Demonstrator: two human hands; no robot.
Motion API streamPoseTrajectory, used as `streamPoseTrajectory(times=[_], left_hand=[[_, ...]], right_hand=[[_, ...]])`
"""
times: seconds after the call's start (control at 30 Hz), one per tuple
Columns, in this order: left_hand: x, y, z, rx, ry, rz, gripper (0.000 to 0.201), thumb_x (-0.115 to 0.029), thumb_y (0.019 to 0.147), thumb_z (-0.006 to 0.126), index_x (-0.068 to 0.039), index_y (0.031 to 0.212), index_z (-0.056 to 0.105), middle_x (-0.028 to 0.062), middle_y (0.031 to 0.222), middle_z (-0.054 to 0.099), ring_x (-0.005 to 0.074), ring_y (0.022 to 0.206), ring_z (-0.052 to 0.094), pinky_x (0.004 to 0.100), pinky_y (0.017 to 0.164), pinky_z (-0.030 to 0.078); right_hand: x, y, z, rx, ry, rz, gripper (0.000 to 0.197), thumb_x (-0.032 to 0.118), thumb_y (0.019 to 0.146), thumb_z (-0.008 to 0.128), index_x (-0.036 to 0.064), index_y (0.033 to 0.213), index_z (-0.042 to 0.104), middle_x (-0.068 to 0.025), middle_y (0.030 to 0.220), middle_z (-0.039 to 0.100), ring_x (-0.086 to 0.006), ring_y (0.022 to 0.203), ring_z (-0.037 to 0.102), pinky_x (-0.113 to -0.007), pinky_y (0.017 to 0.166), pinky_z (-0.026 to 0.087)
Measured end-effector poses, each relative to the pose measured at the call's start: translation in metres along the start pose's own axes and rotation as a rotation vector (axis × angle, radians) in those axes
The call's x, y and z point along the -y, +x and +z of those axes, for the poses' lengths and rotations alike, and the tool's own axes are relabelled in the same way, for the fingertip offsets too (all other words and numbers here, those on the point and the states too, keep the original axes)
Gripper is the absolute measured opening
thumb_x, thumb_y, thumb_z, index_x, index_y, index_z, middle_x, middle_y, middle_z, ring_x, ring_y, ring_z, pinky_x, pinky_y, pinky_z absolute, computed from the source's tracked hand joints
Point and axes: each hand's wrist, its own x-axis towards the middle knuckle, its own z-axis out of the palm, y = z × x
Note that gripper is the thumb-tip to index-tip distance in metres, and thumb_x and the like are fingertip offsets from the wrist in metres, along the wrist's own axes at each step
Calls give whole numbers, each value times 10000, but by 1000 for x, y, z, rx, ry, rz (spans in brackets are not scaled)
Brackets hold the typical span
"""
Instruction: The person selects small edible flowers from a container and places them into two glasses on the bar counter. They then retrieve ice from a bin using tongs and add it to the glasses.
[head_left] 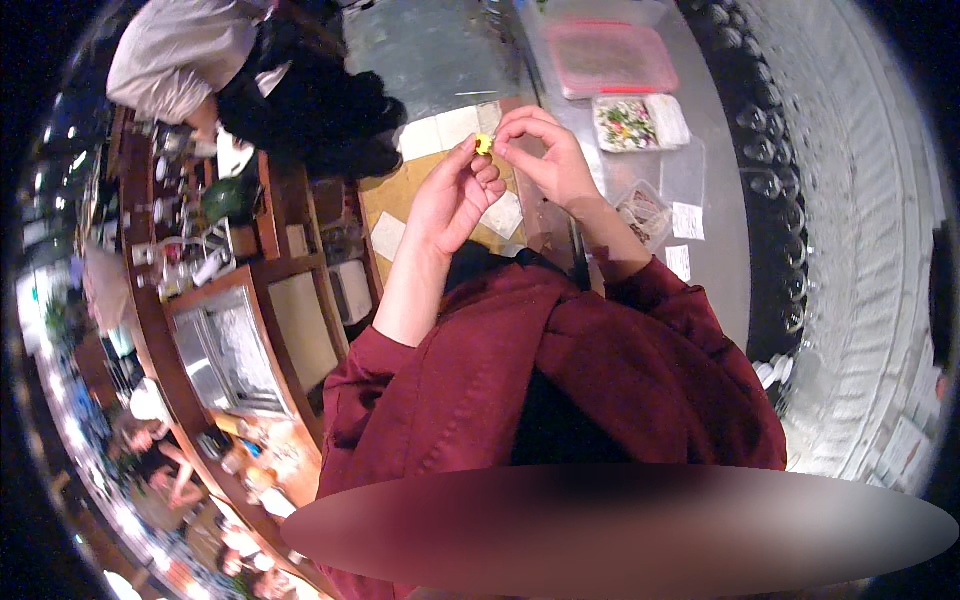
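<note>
Left hand (448,203): thumb and forefinger grasp a small yellow flower (484,145), the other fingers curled beneath.
Right hand (553,162): thumb and forefinger drawn together at the flower's right side — whether they pinch a petal or only meet it, I cannot tell.
Yellow flower: up in the air, off the left edge of the steel counter (720,300).
Pinch: best light, I judge; thin petals would likely bruise under a hard squeeze.
Pull: small and slow if the right hand tugs — the left serves as anchor.
White tub (626,149): on the counter toward its far end, just short of the pink-lidded box (615,60), with mixed blooms (618,122) inside.
Right forearm (617,238): close to a small clear tub (660,236) near the counter's left edge; better lifted, lest it nudge that.
</note>
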Motion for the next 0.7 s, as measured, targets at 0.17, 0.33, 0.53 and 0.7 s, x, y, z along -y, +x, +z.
streamPoseTrajectory(times=[0.17, 0.33, 0.53, 0.7], left_hand=[[-24, -67, -10, -163, 66, 252, 199, -270, 977, 490, -86, 969, 564, 13, 781, 546, 139, 711, 518, 295, 681, 461], [-45, -163, -52, -279, 170, 553, 182, -240, 955, 512, -69, 978, 567, 40, 846, 588, 161, 781, 580, 314, 721, 491], [-59, -292, -87, -540, 288, 836, 150, -154, 896, 635, -67, 959, 531, 34, 848, 598, 124, 763, 595, 274, 716, 484], [-49, -412, -126, -649, 147, 1079, 146, -136, 903, 629, -70, 932, 502, 50, 862, 630, 128, 783, 627, 250, 710, 504]], right_hand=[[7, 10, 66, 297, 201, -65, 87, 52, 817, 671, 33, 898, 645, -55, 999, 593, -184, 1001, 549, -310, 903, 418], [26, 2, 168, 580, 387, -110, 88, 48, 824, 656, 30, 906, 631, -74, 1038, 575, -209, 1053, 533, -324, 947, 403], [73, -31, 305, 896, 410, -238, 108, 1, 768, 661, 23, 863, 616, -89, 1052, 562, -218, 1057, 528, -331, 945, 397], [120, -90, 424, 1189, 512, -293, 85, 13, 777, 674, 32, 842, 623, -75, 1030, 564, -205, 1035, 529, -323, 915, 403]])
